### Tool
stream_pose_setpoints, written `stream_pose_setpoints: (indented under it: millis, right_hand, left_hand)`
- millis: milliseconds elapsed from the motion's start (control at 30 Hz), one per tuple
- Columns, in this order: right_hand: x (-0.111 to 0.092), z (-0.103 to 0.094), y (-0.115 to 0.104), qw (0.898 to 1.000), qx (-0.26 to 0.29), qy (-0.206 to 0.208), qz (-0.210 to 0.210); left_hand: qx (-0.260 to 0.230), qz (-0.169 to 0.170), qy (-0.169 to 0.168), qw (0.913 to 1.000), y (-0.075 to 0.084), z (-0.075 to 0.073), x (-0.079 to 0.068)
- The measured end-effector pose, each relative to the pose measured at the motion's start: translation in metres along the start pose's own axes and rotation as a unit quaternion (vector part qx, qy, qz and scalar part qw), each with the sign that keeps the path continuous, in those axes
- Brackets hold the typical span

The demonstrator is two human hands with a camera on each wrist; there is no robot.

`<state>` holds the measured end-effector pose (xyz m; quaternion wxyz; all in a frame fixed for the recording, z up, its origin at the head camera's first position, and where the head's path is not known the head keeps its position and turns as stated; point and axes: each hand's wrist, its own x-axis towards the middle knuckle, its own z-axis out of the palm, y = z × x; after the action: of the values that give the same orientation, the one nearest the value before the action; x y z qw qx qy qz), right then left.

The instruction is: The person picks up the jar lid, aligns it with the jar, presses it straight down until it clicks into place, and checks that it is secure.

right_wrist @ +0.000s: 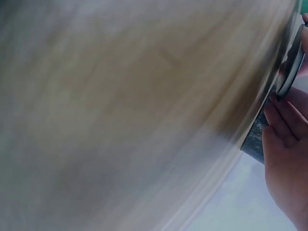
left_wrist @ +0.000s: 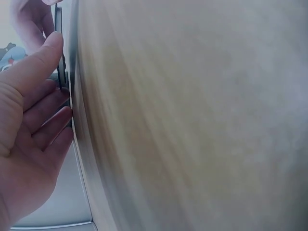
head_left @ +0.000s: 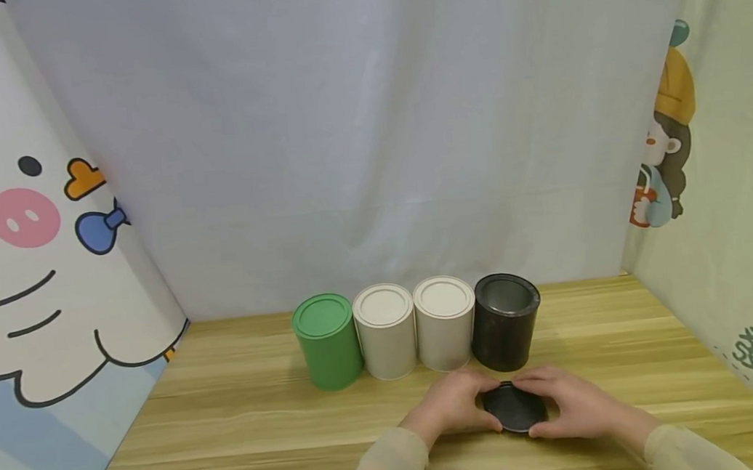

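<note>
A round black lid is held between both hands, low over the wooden table in front of the black can. My left hand grips its left rim, thumb toward me and fingers at the far side. On the opposite rim, my right hand grips it the same way. In the left wrist view the lid appears edge-on beside the thumb. The right wrist view shows the lid tilted, fingertips right at its edge. The can's top looks uncovered, with a dark grey hollow inside its rim.
Left of the black can, in a tight row, stand two white cans and a green can, each with a lid on. A grey-white cloth hangs behind the wooden table; printed cloths flank both sides.
</note>
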<state>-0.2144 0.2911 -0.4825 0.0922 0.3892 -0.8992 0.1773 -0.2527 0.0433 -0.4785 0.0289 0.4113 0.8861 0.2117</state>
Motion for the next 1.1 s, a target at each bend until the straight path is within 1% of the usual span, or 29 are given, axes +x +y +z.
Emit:
stream_pose_setpoints:
  millis: [133,267,500,667,800,933,1100]
  right_hand:
    - [-0.001,-0.003,-0.002,1.000,0.003,0.005,0.009]
    - [-0.003,-0.006,-0.003,1.000,-0.006,0.018,0.012]
    - [-0.006,-0.012,-0.006,0.998,-0.010,0.060,0.000]
    - [-0.007,-0.020,-0.009,0.998,-0.005,0.069,0.008]
    - [-0.008,-0.028,-0.011,0.997,-0.001,0.074,0.014]
    - [-0.007,-0.035,-0.012,0.997,0.012,0.082,0.010]
    - [-0.006,-0.045,-0.011,0.995,0.019,0.099,0.001]
  left_hand:
    - [-0.030,-0.013,0.002,0.9995,0.001,-0.001,0.000]
    - [-0.043,-0.008,0.011,0.9990,0.003,-0.002,-0.001]
    - [-0.073,0.000,0.032,0.9968,0.006,-0.007,-0.001]
    - [-0.079,0.003,0.041,0.9960,0.011,-0.013,-0.002]
    - [-0.087,0.010,0.060,0.9944,0.015,-0.019,-0.002]
    - [-0.072,0.028,0.089,0.9931,0.019,-0.023,-0.002]
    - [-0.080,0.042,0.121,0.9885,0.022,-0.029,-0.002]
